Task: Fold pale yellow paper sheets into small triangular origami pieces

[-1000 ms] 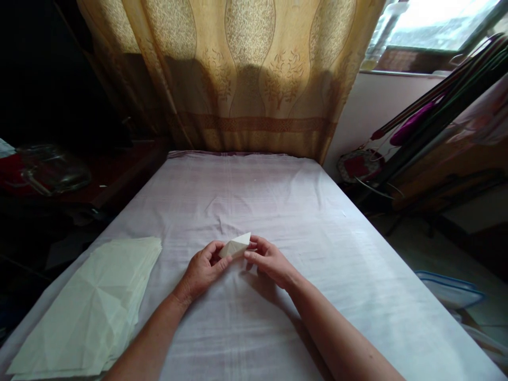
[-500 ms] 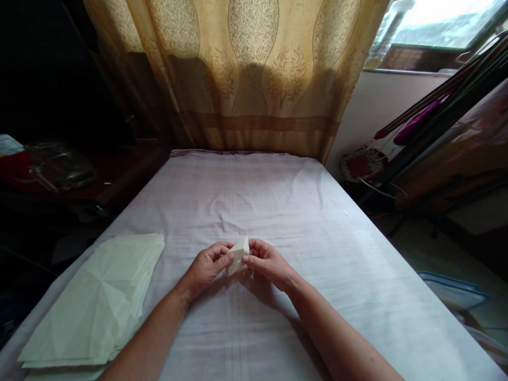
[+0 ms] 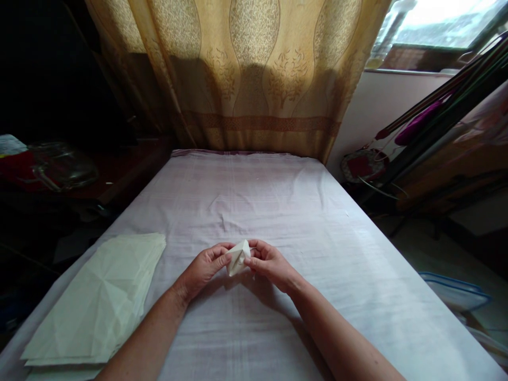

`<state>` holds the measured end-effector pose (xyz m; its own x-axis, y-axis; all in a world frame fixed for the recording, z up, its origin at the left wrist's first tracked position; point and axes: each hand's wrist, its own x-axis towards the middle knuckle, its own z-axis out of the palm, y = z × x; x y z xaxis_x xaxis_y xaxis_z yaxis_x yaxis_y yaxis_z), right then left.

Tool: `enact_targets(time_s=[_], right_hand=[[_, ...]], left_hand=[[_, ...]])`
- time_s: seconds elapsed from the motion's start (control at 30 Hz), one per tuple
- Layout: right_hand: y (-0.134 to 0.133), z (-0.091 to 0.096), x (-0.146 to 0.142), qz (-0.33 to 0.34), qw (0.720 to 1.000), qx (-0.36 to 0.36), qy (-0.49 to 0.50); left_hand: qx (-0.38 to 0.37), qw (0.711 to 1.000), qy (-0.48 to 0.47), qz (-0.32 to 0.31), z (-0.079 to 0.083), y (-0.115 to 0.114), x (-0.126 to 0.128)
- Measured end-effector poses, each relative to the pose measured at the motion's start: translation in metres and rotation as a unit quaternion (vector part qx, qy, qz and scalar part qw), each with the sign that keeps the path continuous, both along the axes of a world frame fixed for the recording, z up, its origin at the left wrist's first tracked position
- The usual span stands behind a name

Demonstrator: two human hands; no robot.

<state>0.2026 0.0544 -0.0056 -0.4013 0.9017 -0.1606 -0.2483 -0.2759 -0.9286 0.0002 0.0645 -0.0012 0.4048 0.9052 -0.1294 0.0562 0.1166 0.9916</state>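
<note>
Between my two hands is a small piece of folded white paper point(image 3: 238, 255), pointed at the top and bottom, with a gap showing down its front. My left hand point(image 3: 207, 266) pinches its left side, thumb in front and fingers behind. On the other side, my right hand point(image 3: 271, 264) grips it the same way, thumb at the front edge. The paper is held just above the bed-like surface covered by a pale sheet point(image 3: 301, 211). Parts of my fingertips are hidden behind the paper.
A stack of creased pale paper sheets point(image 3: 95, 296) lies to the left, beside my left forearm. A patterned yellow curtain point(image 3: 254, 95) hangs at the far edge. A glass jar point(image 3: 65, 164) stands on the dark furniture at left. Blue-rimmed plastic containers point(image 3: 454, 291) sit low at right.
The folded paper has opened a little at its front, and a gap now shows between its flaps. Both hands stay in nearly the same place, still holding it.
</note>
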Motion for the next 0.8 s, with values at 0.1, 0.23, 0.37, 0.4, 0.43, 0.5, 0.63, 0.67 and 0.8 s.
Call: enact_targets(time_s=[0.1,0.23,0.37,0.4,0.43,0.5,0.63,0.67,0.8], right_hand=[[0.000,-0.001,0.001,-0.005,1.000,-0.005,0.001],[0.001,0.000,0.003,-0.008,1.000,-0.005,-0.002],[0.001,-0.002,0.005,-0.012,1.000,-0.001,-0.015],[0.002,-0.002,0.006,-0.013,1.000,0.001,-0.020],[0.002,-0.003,0.007,-0.014,1.000,0.004,-0.025],[0.003,-0.003,0.009,-0.017,0.999,0.011,-0.034],[0.004,-0.002,0.011,-0.013,0.999,0.012,-0.046],[0.004,-0.002,0.010,-0.013,0.999,0.012,-0.047],[0.005,-0.001,0.006,-0.013,0.998,0.027,-0.046]], left_hand=[[-0.035,0.999,-0.029,0.002,0.000,-0.001,-0.001],[-0.051,0.998,-0.048,0.008,-0.001,-0.001,-0.001],[-0.048,0.998,-0.044,0.013,-0.003,0.000,0.000],[-0.049,0.998,-0.047,0.015,-0.004,0.000,-0.001],[-0.052,0.997,-0.051,0.014,-0.005,0.000,-0.001],[-0.063,0.996,-0.061,0.008,-0.006,0.001,-0.002],[-0.091,0.992,-0.086,0.004,-0.008,0.002,-0.005],[-0.097,0.991,-0.093,0.006,-0.008,0.002,-0.005],[-0.111,0.987,-0.113,0.017,-0.006,0.003,-0.004]])
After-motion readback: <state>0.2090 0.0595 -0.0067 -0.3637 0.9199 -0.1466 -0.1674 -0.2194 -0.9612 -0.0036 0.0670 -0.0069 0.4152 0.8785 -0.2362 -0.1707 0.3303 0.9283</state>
